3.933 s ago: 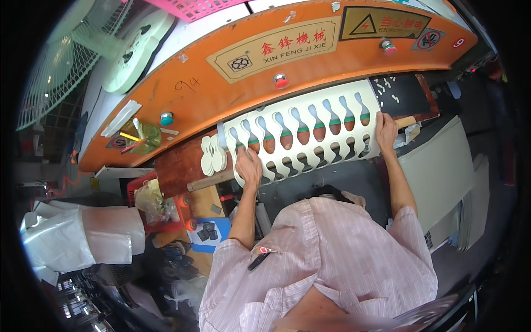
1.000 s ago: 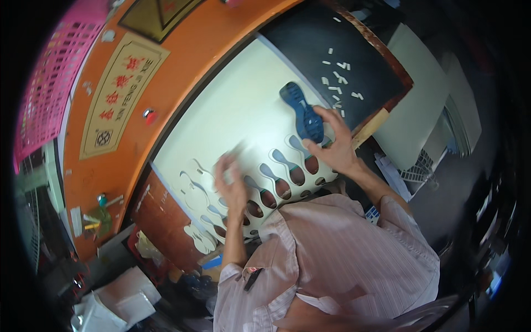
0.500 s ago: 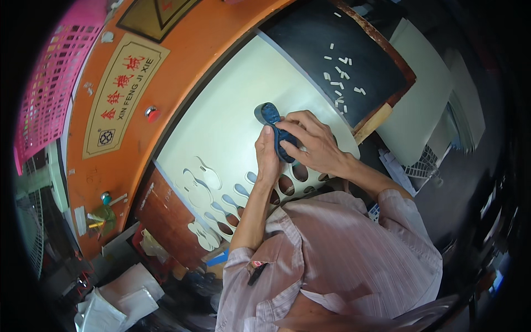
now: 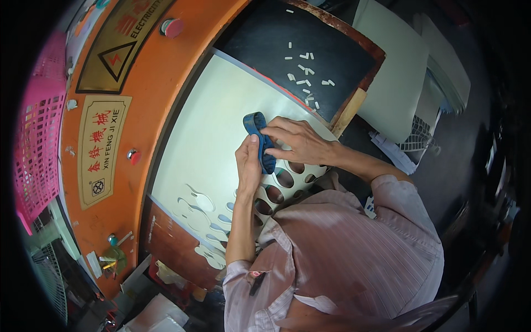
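cutting die [image 4: 258, 138] on sheet [image 4: 215, 138] | hands either side | small pieces [image 4: 306, 77] on mat [image 4: 310, 50] behind

The cutter [image 4: 259, 139] is a blue, sole-shaped steel die, an open loop with a rounded end at the top and its lower end hidden between the fingers. It lies flat on the sheet [image 4: 221, 127]. The sheet is pale cream, spread over the black bed, its upper part uncut and its near part pierced by rows of sole-shaped holes.
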The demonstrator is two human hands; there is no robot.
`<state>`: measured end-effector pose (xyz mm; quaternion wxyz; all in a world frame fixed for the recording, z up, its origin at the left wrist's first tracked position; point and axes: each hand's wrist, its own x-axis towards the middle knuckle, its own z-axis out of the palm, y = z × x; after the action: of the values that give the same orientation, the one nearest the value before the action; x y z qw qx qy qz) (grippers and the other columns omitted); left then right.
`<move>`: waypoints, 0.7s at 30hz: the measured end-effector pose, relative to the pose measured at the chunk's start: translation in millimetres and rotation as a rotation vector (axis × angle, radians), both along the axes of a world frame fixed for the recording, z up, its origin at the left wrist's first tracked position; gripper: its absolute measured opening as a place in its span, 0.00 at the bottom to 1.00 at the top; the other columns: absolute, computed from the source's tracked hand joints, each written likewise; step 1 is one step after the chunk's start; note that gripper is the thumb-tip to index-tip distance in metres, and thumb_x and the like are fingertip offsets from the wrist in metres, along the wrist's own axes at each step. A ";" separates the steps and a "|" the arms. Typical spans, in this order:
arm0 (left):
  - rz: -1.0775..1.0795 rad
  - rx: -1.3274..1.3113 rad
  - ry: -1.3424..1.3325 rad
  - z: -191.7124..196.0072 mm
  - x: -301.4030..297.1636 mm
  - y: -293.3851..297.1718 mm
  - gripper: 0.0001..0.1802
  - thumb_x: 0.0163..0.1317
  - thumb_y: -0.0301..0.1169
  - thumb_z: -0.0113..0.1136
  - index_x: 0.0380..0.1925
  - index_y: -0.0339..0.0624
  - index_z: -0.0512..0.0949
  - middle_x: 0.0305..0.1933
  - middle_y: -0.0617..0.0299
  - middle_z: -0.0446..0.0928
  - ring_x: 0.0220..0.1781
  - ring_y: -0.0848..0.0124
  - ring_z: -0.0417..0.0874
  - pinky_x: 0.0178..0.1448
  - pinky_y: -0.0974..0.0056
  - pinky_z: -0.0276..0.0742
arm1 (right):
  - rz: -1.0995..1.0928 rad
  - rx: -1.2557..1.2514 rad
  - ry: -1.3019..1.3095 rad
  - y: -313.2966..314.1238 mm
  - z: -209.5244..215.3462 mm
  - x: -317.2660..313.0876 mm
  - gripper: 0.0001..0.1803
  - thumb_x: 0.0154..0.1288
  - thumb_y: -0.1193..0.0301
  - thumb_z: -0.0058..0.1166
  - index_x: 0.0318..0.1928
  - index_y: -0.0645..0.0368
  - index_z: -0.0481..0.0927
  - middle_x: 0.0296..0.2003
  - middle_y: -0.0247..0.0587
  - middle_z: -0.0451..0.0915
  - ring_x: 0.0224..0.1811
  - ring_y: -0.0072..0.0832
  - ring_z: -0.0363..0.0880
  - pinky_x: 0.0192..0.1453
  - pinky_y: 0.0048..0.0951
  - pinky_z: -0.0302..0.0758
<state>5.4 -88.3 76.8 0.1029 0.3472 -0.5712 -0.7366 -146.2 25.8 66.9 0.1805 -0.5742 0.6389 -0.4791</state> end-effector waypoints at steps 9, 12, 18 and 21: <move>-0.146 0.148 -0.020 -8.3 -26.7 -2.5 0.25 0.85 0.45 0.46 0.52 0.32 0.82 0.42 0.57 0.87 0.42 0.74 0.87 0.50 0.66 0.84 | 0.043 0.151 -0.360 18.9 -15.3 -39.0 0.11 0.67 0.74 0.68 0.47 0.65 0.83 0.40 0.39 0.82 0.39 0.24 0.84 0.43 0.28 0.81; -0.087 0.161 -0.012 -9.4 -35.5 -0.7 0.27 0.84 0.48 0.45 0.52 0.32 0.80 0.43 0.53 0.87 0.39 0.69 0.88 0.46 0.66 0.85 | -0.188 0.063 -0.445 25.4 -21.8 -50.6 0.07 0.72 0.74 0.62 0.46 0.64 0.84 0.39 0.40 0.83 0.40 0.24 0.84 0.46 0.28 0.80; 0.183 0.334 0.083 -24.9 -44.8 0.4 0.24 0.86 0.44 0.39 0.53 0.34 0.76 0.50 0.49 0.85 0.49 0.61 0.88 0.55 0.59 0.85 | -0.543 0.227 -0.171 30.2 -8.8 -52.0 0.31 0.67 0.61 0.69 0.65 0.64 0.78 0.63 0.53 0.79 0.65 0.46 0.79 0.70 0.44 0.74; 0.327 0.375 0.069 -29.7 -39.6 3.9 0.27 0.86 0.46 0.40 0.58 0.31 0.77 0.56 0.50 0.85 0.57 0.63 0.87 0.62 0.59 0.83 | -0.075 0.109 -0.329 20.9 -4.0 -4.6 0.40 0.63 0.61 0.72 0.71 0.66 0.72 0.70 0.62 0.71 0.74 0.52 0.70 0.78 0.46 0.67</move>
<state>-34.2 -84.4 47.1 0.1737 0.4227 -0.3570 -0.8147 -150.8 46.8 62.9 0.2954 -0.4533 0.6468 -0.5376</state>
